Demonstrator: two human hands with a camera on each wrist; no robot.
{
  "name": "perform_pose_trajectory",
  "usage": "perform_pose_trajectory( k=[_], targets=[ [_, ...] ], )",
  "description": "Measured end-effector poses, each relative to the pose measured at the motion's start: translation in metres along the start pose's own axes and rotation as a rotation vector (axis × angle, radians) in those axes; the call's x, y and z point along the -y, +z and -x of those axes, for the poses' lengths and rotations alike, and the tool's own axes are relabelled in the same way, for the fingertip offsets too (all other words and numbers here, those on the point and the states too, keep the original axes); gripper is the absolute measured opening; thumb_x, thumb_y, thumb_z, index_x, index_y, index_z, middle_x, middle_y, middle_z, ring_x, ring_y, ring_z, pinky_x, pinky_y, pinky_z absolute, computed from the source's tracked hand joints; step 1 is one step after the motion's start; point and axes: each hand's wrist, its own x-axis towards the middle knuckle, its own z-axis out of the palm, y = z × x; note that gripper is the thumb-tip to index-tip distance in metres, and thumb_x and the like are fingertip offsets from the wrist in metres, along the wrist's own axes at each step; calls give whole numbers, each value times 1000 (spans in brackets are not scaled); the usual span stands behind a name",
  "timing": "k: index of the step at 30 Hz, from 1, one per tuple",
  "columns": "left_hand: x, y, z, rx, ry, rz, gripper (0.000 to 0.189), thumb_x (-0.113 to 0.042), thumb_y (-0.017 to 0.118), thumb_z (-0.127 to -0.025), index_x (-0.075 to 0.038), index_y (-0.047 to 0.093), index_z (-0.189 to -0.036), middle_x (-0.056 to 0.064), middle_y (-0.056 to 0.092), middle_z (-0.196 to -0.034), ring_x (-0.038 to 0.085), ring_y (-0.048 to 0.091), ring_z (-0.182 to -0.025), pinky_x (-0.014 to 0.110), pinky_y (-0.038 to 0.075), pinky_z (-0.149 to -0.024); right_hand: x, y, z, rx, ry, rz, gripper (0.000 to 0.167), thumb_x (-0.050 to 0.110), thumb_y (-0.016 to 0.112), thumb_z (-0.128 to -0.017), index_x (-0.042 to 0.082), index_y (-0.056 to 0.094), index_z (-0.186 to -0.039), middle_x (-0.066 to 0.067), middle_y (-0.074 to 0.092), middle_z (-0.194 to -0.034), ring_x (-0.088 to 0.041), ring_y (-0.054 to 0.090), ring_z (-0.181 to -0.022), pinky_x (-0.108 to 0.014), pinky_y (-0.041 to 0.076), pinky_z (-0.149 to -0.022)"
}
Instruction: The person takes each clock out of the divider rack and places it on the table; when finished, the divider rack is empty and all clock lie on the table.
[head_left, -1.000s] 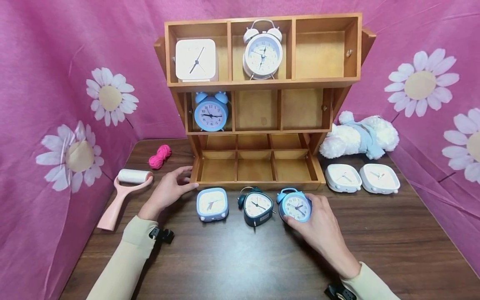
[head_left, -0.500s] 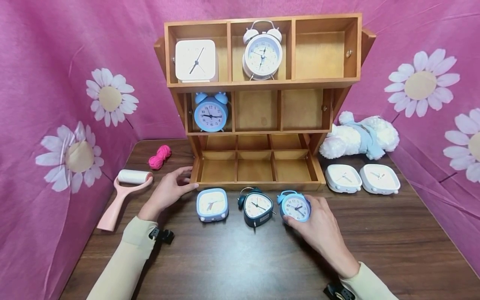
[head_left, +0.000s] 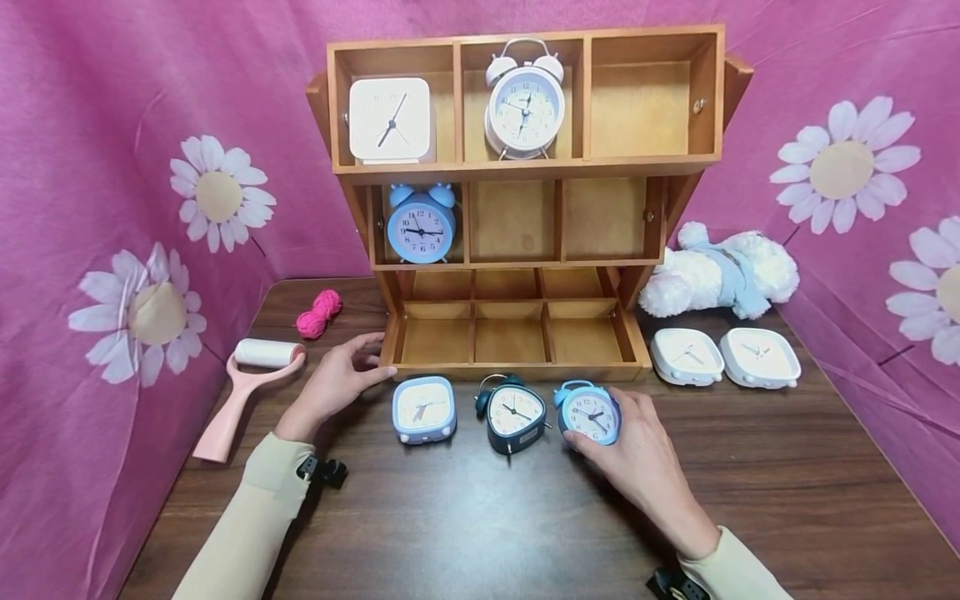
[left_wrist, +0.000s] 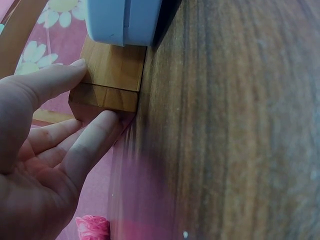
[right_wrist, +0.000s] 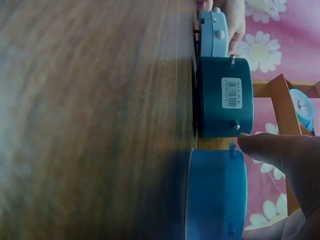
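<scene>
In the head view my right hand [head_left: 645, 458] grips a small blue twin-bell alarm clock [head_left: 591, 415], face up on the table, thumb at its lower edge and fingers at its right side. The right wrist view shows the thumb beside a foot of this clock [right_wrist: 215, 195]. My left hand [head_left: 337, 383] touches the lower left corner of the wooden shelf [head_left: 517, 369], thumb at the front rail and fingertips against the rail's end [left_wrist: 107, 97]. Between the hands lie a square blue-lilac alarm clock [head_left: 424, 408] and a dark green rounded-triangular alarm clock [head_left: 515, 412].
The shelf's upper tiers hold a square white clock [head_left: 390, 121], a white twin-bell clock [head_left: 525, 108] and a blue twin-bell clock [head_left: 422, 229]. Two white clocks [head_left: 687, 357] and a plush toy [head_left: 720, 271] lie right; a lint roller [head_left: 243, 383] and pink yarn [head_left: 320, 313] lie left.
</scene>
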Motion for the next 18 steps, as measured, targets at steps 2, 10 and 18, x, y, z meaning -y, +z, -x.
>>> perform_pose_trajectory(
  k=[2, 10, 18],
  targets=[
    [-1, 0, 0, 1, -1, 0, 72, -34, 84, -103, -8, 55, -163, 22, 80, -132, 38, 77, -126, 34, 59, -90, 0, 0, 0, -8, -5, -9, 99, 49, 95, -88, -6, 53, -159, -29, 58, -147, -46, 68, -123, -66, 57, -101],
    [0, 0, 1, -8, 27, 10, 69, -31, 84, -103, -6, 56, -162, 22, 76, -143, 37, 77, -126, 41, 60, -96, 2, -2, -1, -41, -39, -31, 102, 51, 94, -88, -7, 51, -160, -28, 56, -151, -48, 67, -127, -67, 55, -105],
    [-1, 0, 1, -8, 22, 13, 70, -32, 84, -103, -7, 56, -162, 22, 78, -138, 37, 78, -127, 44, 59, -99, 12, -5, -6, -52, -58, -41, 101, 52, 94, -89, -8, 52, -159, -29, 56, -151, -49, 65, -132, -67, 52, -111]
  ],
)
